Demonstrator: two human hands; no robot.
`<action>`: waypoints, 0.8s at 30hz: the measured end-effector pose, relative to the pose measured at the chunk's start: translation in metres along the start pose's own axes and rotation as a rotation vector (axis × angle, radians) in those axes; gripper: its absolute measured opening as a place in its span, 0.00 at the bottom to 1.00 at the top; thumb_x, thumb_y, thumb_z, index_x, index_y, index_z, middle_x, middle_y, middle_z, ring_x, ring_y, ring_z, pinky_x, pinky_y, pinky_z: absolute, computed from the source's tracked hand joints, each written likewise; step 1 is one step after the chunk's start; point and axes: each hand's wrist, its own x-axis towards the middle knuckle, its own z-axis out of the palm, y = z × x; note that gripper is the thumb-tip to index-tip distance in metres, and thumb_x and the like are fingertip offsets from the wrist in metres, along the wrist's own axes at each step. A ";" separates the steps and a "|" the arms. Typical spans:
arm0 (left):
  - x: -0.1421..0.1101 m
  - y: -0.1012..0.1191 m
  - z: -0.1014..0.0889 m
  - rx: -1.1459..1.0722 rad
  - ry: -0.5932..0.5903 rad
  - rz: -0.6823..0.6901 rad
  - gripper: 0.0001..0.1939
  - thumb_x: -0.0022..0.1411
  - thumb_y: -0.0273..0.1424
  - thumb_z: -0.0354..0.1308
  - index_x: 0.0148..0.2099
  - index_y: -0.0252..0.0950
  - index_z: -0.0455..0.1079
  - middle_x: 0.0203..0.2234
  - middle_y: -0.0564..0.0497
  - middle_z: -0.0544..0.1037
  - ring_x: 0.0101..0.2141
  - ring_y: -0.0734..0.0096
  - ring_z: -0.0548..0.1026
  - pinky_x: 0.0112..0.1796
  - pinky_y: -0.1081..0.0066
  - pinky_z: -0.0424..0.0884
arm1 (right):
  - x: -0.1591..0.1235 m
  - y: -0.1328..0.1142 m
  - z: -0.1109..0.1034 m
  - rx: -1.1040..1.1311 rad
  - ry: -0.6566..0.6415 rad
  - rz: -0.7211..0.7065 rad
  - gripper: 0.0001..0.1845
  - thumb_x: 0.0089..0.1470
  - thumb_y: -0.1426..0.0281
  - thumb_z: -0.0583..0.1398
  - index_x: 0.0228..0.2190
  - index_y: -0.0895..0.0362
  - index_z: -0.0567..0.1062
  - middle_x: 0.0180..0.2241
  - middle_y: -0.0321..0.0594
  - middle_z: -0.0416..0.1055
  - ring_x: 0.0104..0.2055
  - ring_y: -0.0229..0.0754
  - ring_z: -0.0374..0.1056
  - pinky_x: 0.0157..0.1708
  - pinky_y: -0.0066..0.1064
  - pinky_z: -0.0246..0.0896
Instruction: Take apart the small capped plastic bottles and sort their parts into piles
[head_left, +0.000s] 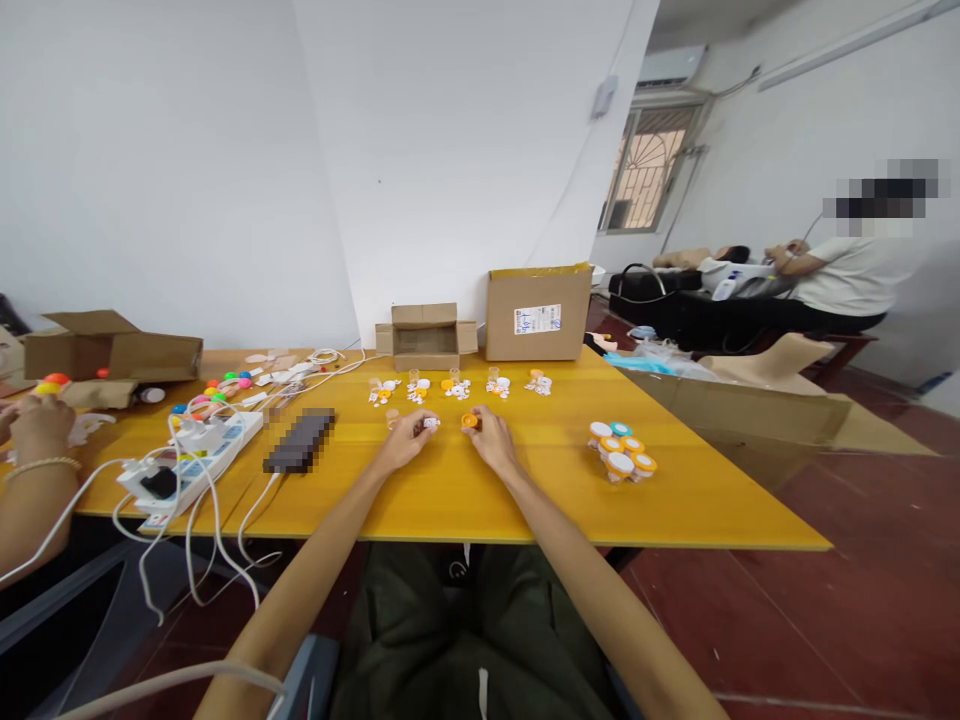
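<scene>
My left hand (403,446) is above the near middle of the table, fingers closed on a small white piece with dark marks (431,423). A small clear cup (392,418) stands just beyond that hand. To its right, my right hand (493,440) has its fingers closed around an orange round cap (470,421); whether a jar is under the cap is hidden. The two hands are apart. Beyond them runs a row of small clear cups, orange and white caps (424,385) and scattered little white pieces (459,391).
Several small jars with orange, white and teal lids (620,463) stand together at right. An open carton (426,350) and a closed box (537,315) stand at the back. At left are a phone-like dark slab (300,440), a power strip (210,465), cables and another person's hand (45,430).
</scene>
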 end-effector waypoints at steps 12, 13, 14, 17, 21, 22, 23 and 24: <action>-0.001 0.002 0.002 -0.099 -0.038 -0.018 0.07 0.60 0.32 0.59 0.41 0.36 0.72 0.31 0.52 0.78 0.33 0.70 0.75 0.39 0.70 0.71 | -0.012 -0.023 0.000 0.097 -0.061 -0.300 0.06 0.58 0.70 0.59 0.38 0.52 0.75 0.40 0.41 0.74 0.44 0.47 0.68 0.48 0.37 0.61; -0.001 0.003 0.001 -0.109 -0.044 -0.021 0.07 0.60 0.32 0.60 0.40 0.36 0.72 0.31 0.52 0.79 0.34 0.69 0.76 0.39 0.70 0.71 | -0.013 -0.025 0.000 0.110 -0.076 -0.321 0.05 0.58 0.70 0.58 0.37 0.52 0.75 0.39 0.40 0.75 0.44 0.46 0.68 0.48 0.36 0.61; -0.001 0.003 0.001 -0.120 -0.049 -0.026 0.07 0.59 0.32 0.60 0.40 0.36 0.72 0.31 0.52 0.79 0.34 0.69 0.76 0.39 0.70 0.71 | -0.014 -0.026 0.001 0.122 -0.088 -0.335 0.05 0.59 0.70 0.58 0.35 0.52 0.75 0.37 0.40 0.75 0.43 0.46 0.68 0.47 0.36 0.61; -0.001 0.005 0.001 -0.152 -0.060 -0.041 0.07 0.58 0.33 0.63 0.38 0.36 0.73 0.31 0.52 0.79 0.34 0.69 0.77 0.39 0.70 0.72 | -0.014 -0.027 0.001 0.148 -0.112 -0.344 0.06 0.60 0.70 0.56 0.32 0.53 0.74 0.35 0.39 0.75 0.40 0.44 0.69 0.43 0.33 0.61; -0.001 0.008 0.000 -0.197 -0.070 -0.067 0.08 0.56 0.34 0.65 0.37 0.36 0.73 0.31 0.52 0.80 0.34 0.69 0.77 0.40 0.70 0.72 | -0.013 -0.025 0.000 0.166 -0.145 -0.329 0.07 0.61 0.71 0.56 0.32 0.53 0.73 0.35 0.39 0.75 0.38 0.43 0.69 0.40 0.31 0.61; -0.001 0.008 0.000 -0.209 -0.073 -0.073 0.09 0.55 0.34 0.65 0.36 0.36 0.74 0.30 0.52 0.80 0.34 0.69 0.77 0.40 0.70 0.72 | -0.013 -0.024 0.000 0.167 -0.155 -0.324 0.07 0.61 0.71 0.55 0.32 0.53 0.73 0.35 0.39 0.75 0.38 0.43 0.70 0.39 0.31 0.61; -0.001 0.009 0.000 -0.220 -0.076 -0.080 0.10 0.55 0.35 0.66 0.36 0.36 0.74 0.30 0.52 0.81 0.34 0.68 0.77 0.40 0.69 0.72 | -0.013 -0.024 0.001 0.166 -0.166 -0.319 0.07 0.61 0.71 0.55 0.32 0.53 0.73 0.35 0.39 0.75 0.37 0.43 0.70 0.38 0.31 0.61; -0.001 0.009 -0.001 -0.231 -0.082 -0.088 0.10 0.54 0.36 0.66 0.36 0.35 0.74 0.30 0.52 0.81 0.34 0.68 0.77 0.39 0.69 0.72 | -0.013 -0.023 0.002 0.164 -0.178 -0.313 0.08 0.61 0.71 0.55 0.31 0.53 0.73 0.34 0.39 0.75 0.36 0.43 0.70 0.37 0.30 0.60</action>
